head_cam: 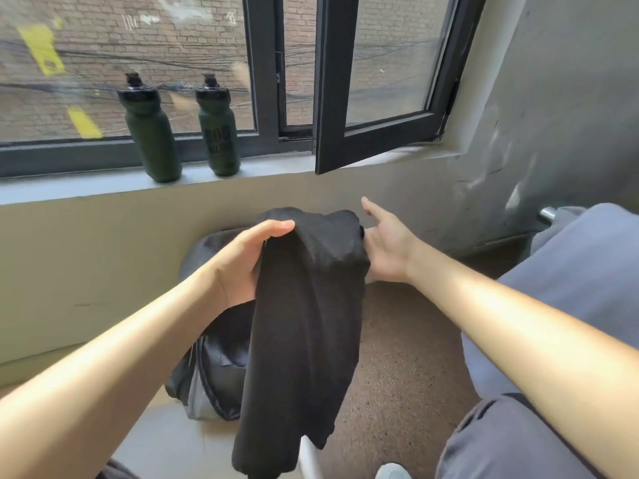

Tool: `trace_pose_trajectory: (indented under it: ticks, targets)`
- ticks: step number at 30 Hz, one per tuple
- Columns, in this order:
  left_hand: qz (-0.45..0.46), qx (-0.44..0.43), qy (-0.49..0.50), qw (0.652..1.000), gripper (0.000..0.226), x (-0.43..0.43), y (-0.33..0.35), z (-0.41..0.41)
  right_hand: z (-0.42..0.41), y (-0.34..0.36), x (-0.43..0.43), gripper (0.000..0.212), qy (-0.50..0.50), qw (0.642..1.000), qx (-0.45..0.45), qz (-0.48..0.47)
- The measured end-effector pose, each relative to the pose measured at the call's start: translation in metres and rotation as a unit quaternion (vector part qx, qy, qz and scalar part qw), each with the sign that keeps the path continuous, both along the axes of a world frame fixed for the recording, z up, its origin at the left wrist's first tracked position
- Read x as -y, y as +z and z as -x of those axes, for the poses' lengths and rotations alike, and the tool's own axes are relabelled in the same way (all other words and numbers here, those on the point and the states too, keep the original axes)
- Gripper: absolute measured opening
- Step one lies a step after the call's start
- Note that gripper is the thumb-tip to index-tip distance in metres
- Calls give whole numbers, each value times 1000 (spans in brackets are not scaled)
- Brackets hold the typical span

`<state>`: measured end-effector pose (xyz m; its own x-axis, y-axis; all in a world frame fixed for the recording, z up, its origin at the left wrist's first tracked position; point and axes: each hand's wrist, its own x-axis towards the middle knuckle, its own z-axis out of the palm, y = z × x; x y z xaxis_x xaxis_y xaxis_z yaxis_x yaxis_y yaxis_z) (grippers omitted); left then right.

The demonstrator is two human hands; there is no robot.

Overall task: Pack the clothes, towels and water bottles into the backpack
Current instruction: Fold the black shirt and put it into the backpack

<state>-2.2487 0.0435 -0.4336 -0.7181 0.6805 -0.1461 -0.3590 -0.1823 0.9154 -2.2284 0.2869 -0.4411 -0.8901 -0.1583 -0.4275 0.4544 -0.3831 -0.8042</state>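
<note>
Your left hand grasps a black garment near its top, fingers curled over the bunched fabric. The cloth hangs down in a long fold directly above the backpack, covering most of it from this viewpoint. Your right hand is released: its fingers are straight and spread, the forefinger pointing away from you, and the palm lies against the garment's right edge. Whether the thumb hooks into the cloth cannot be told.

The backpack, dark grey and black, stands on the floor against a pale wall. Its rounded top shows behind your left hand, and a zipped side panel shows below your left wrist.

Above and behind the backpack runs a window sill. Two dark green bottles with black caps stand upright on it, side by side but apart, to the upper left of the backpack. An open black-framed window sash swings inward above and to the right of the backpack.

To the right of the backpack lies grey fabric.
</note>
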Motion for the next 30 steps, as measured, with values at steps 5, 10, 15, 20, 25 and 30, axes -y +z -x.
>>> trace_pose_trajectory:
  ticks: [5,10,15,20,25,30]
  targets:
    - [-43,8,65,997,22,18,4,12,-21,-13,20,99,167,986,-15,7]
    - [-36,2,52,998,16,26,0,14,-41,-8,48,42,127,979,-103,-122]
    - [37,-7,3,999,48,40,-11,22,-35,0,52,33,34,980,-156,-123]
    - [115,-39,59,991,74,42,-18,27,-24,5,41,31,-44,980,-145,-128]
    - [156,-41,85,983,91,42,-22,31,-13,-3,27,31,-88,974,-105,-182]
    - [252,-124,116,953,97,39,-18,31,-4,-3,16,40,-82,952,-56,-289]
